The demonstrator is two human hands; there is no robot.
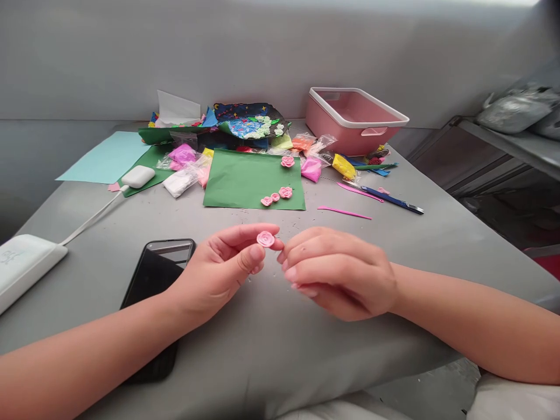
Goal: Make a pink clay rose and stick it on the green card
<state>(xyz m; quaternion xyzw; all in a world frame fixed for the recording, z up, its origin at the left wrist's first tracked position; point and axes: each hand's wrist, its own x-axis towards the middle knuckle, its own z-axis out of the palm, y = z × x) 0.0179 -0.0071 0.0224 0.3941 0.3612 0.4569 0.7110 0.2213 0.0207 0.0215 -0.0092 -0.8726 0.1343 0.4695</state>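
My left hand (231,256) pinches a small pink clay rose (265,238) between thumb and fingers, its swirled face turned up toward me. Close beside it is my right hand (336,268), fingers curled together, its fingertips by the tips of the left fingers. Whatever the right fingers may hold is hidden. Beyond both hands a green sheet (245,181) lies flat on the table. Several pink clay roses rest on it: one rose (287,161) at the upper right corner, and others, among them a larger rose (286,192), along the lower right.
A black phone (153,274) lies under my left forearm. Further left are a white power bank (26,265) and cabled white case (137,176). Pink sticks (345,212) and a blue-handled tool (391,199) lie right. Clay bags (181,156) and a pink basket (354,125) stand behind.
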